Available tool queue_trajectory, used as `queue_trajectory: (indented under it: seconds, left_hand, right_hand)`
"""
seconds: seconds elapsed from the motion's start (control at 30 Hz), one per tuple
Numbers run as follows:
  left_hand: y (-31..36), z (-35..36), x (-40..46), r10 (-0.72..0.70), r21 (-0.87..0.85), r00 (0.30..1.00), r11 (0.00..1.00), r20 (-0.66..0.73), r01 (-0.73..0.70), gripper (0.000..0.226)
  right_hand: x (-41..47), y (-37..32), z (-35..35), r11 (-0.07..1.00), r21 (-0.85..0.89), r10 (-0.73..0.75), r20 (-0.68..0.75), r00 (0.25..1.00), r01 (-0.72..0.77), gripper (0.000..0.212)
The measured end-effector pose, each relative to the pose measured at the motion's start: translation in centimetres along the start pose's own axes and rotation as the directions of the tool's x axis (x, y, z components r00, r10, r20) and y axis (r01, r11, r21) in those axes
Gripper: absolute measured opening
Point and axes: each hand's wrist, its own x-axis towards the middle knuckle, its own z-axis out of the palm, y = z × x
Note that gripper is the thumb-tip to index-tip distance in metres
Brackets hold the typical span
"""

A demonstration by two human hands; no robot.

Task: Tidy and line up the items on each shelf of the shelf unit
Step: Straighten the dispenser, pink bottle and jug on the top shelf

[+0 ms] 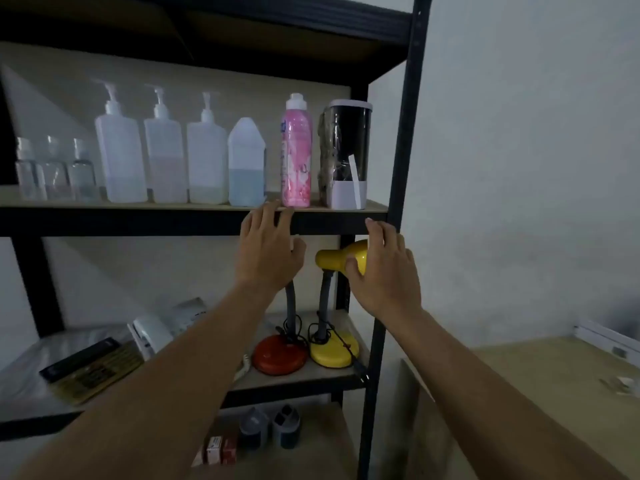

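Looking at the black shelf unit [405, 140] from my feed; it fills the left and centre of the frame, top cut off. On the upper shelf there's a neat row: three small clear bottles [55, 168] at far left, pretty washed out and hard to read; then three pump bottles [162, 150], a white jug [246, 164], a pink bottle [296, 150] and a dark canister [348, 154] at the right end, with something crinkly tucked against its left side that I can't identify.

Left hand [268, 252] is up in the centre, fingers spread and relaxed, fingertips at the front edge of that shelf just under the pink bottle, gripping nothing; it blocks the head of the red lamp [280, 355], so I only see its neck and base. Right hand [382, 275] sits right of centre, fingers mostly straight, laid over the shade of the yellow lamp [332, 351]; whether it truly clamps the shade, I can't tell.

Lower left: a keyboard [93, 370] and a white phone [152, 334], both blurry; bottom shelf has small boxes [218, 452] and two grey things I can't make out, partly behind the left arm.
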Motion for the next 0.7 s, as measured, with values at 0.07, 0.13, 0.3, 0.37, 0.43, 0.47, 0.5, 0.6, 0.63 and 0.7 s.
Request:
queue_trajectory:
  seconds: [0.07, 0.13, 0.3, 0.37, 0.43, 0.47, 0.5, 0.6, 0.63, 0.7]
  left_hand:
    - [0.4, 1.2, 1.0, -0.007, 0.02, 0.999, 1.0, -0.031, 0.008, 0.052]
    - [0.3, 2.8, 1.8, -0.014, 0.048, 0.999, 0.999, -0.039, 0.016, 0.049]
    - [-1.3, 5.6, 3.0, -0.013, 0.11, 0.993, 0.994, -0.121, 0.027, 0.035]
    - [-1.7, 6.3, 3.3, -0.004, 0.131, 0.989, 0.991, -0.146, 0.024, 0.032]
    - [-2.0, 6.8, 3.9, 0.011, 0.137, 0.988, 0.991, -0.153, 0.011, 0.031]
    - [-2.2, 6.9, 4.2, 0.014, 0.133, 0.988, 0.991, -0.153, 0.007, 0.031]
    - [-2.4, 7.0, 4.5, 0.013, 0.128, 0.988, 0.992, -0.152, 0.006, 0.032]
    - [-2.9, 7.4, 5.0, 0.006, 0.12, 0.988, 0.993, -0.156, 0.012, 0.032]
    - [-3.1, 7.5, 5.0, 0.012, 0.132, 0.988, 0.991, -0.155, 0.009, 0.033]
    - [-3.4, 7.8, 4.9, 0.034, 0.154, 0.987, 0.988, -0.16, -0.009, 0.033]
  right_hand:
    - [2.0, 1.3, 0.9, 0.998, 0.051, -0.028, -0.061, 0.998, 0.031, 0.061]
    - [4.2, 2.3, 1.7, 0.997, 0.06, -0.047, -0.074, 0.996, 0.051, 0.059]
    - [8.5, 3.6, 3.7, 0.986, 0.126, -0.093, -0.139, 0.986, 0.111, 0.061]
    - [9.4, 3.8, 4.4, 0.981, 0.129, -0.121, -0.157, 0.98, 0.142, 0.061]
    - [10.2, 3.8, 5.1, 0.978, 0.134, -0.139, -0.169, 0.976, 0.162, 0.062]
    - [10.4, 3.8, 5.3, 0.976, 0.135, -0.146, -0.176, 0.974, 0.17, 0.062]
    - [10.7, 3.8, 5.4, 0.975, 0.136, -0.149, -0.184, 0.971, 0.176, 0.062]
    - [12.0, 3.7, 5.3, 0.973, 0.142, -0.143, -0.24, 0.96, 0.181, 0.061]
    - [12.6, 3.7, 5.0, 0.973, 0.143, -0.141, -0.259, 0.955, 0.182, 0.06]
    - [14.1, 3.8, 4.4, 0.973, 0.145, -0.134, -0.291, 0.947, 0.182, 0.06]
